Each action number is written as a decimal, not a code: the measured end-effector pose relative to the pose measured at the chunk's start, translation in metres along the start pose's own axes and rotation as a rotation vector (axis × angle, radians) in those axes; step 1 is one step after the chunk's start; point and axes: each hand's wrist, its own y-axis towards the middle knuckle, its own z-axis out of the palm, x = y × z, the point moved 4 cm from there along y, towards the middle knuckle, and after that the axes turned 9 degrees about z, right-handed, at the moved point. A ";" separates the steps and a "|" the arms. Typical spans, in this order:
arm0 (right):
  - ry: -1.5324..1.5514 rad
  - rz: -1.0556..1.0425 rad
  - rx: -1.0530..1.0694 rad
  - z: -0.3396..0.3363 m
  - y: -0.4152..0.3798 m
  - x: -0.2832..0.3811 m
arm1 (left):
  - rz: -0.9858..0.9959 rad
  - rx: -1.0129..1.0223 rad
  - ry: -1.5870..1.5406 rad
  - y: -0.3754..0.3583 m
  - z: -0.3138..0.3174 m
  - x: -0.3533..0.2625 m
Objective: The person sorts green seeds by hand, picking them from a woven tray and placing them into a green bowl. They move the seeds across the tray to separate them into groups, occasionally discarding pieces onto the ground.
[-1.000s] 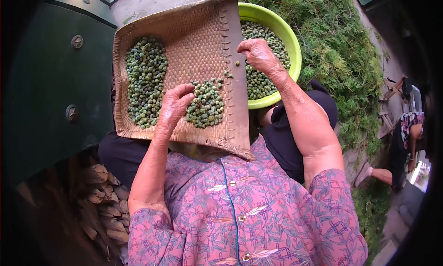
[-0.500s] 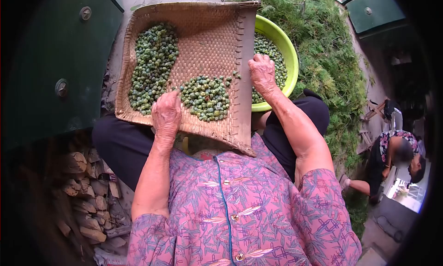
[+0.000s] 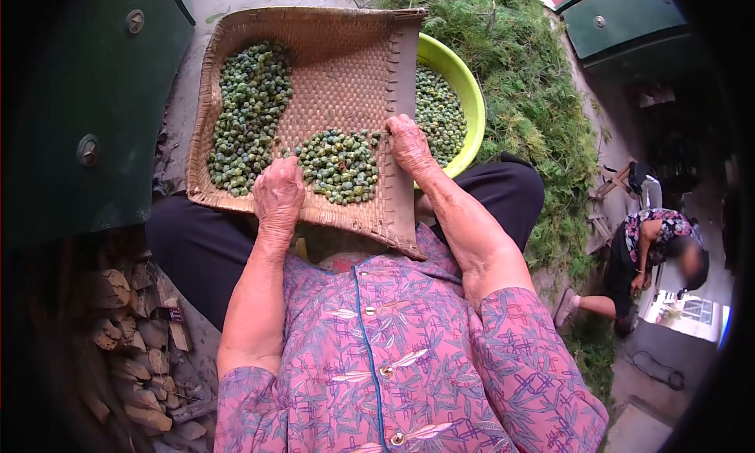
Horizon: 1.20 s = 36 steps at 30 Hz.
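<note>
A woven winnowing basket (image 3: pixel 338 91) rests across my lap, its flat wooden lip (image 3: pixel 405 75) toward the right. It carries a long heap of small round green fruits (image 3: pixel 250 115) at the left and a smaller pile of the same fruits (image 3: pixel 340 168) near the front. My left hand (image 3: pixel 279 189) is closed at the near side, between the two piles; its fingertips are tucked from sight. My right hand (image 3: pixel 410 148) reaches over the lip to the small pile's right edge, fingers pinched together. Whatever either hand holds is hidden. A lime-green basin (image 3: pixel 473 99) with more green fruits stands partly under the lip.
Cut green branches (image 3: pixel 527 99) cover the ground to the right. Split firewood (image 3: pixel 141 359) is stacked at lower left, below a dark green door (image 3: pixel 86 75). Another person (image 3: pixel 657 248) bends over at far right, near a wooden stool (image 3: pixel 609 189).
My right hand has moved left from the basin side of the lip to the edge of the small pile. My left hand stays about where it was; the view has shifted slightly.
</note>
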 end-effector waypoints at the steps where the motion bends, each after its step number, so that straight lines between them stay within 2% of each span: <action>1: 0.015 0.027 -0.010 -0.003 -0.002 -0.004 | -0.034 0.081 0.013 0.001 -0.001 0.000; 2: 0.032 0.054 -0.020 -0.006 -0.005 -0.009 | -0.068 0.161 0.027 0.001 0.000 0.001; 4: 0.047 0.043 -0.151 -0.018 -0.010 -0.027 | -0.041 0.135 0.029 0.001 0.000 0.001; 6: 0.050 0.142 -0.267 -0.040 -0.014 -0.048 | -0.051 0.145 0.049 0.002 0.000 -0.001; 8: -0.026 0.148 -0.382 -0.057 -0.017 -0.068 | -0.049 0.140 0.054 0.002 0.000 -0.001; 9: -0.053 0.162 -0.388 -0.067 -0.020 -0.066 | -0.011 0.063 0.036 0.001 -0.001 -0.001; 10: -0.070 0.189 -0.384 -0.070 -0.019 -0.069 | 0.026 -0.016 0.017 0.001 -0.001 -0.002; 12: 0.043 0.089 -0.376 -0.069 -0.019 -0.059 | 0.025 -0.030 0.026 0.000 0.001 0.000; 16: 0.223 -0.051 -0.158 -0.039 -0.016 -0.017 | 0.003 -0.002 0.059 0.000 0.003 0.000; 18: 0.217 -0.066 -0.045 -0.019 -0.013 0.000 | 0.041 -0.053 0.008 0.000 0.002 0.000; 22: 0.067 -0.153 -0.054 -0.001 -0.005 0.026 | 0.029 -0.031 0.034 -0.001 0.003 0.001; 24: -0.091 -0.083 0.082 0.006 -0.002 0.028 | 0.023 -0.036 0.033 -0.001 0.001 0.002; 26: -0.055 -0.107 0.049 0.011 0.001 0.021 | -0.015 0.050 0.036 -0.001 0.005 0.004; 28: 0.140 0.009 -0.045 0.005 0.001 0.015 | -0.021 0.013 0.017 -0.001 0.003 0.003; 30: 0.136 0.001 -0.054 -0.002 -0.002 0.020 | -0.010 -0.020 0.039 0.000 0.001 0.001; 32: 0.071 0.016 0.083 -0.001 -0.008 0.029 | -0.010 -0.016 0.046 0.000 0.003 0.002; 36: -0.051 -0.038 0.095 0.011 -0.011 0.032 | -0.001 -0.024 0.036 -0.003 0.004 0.004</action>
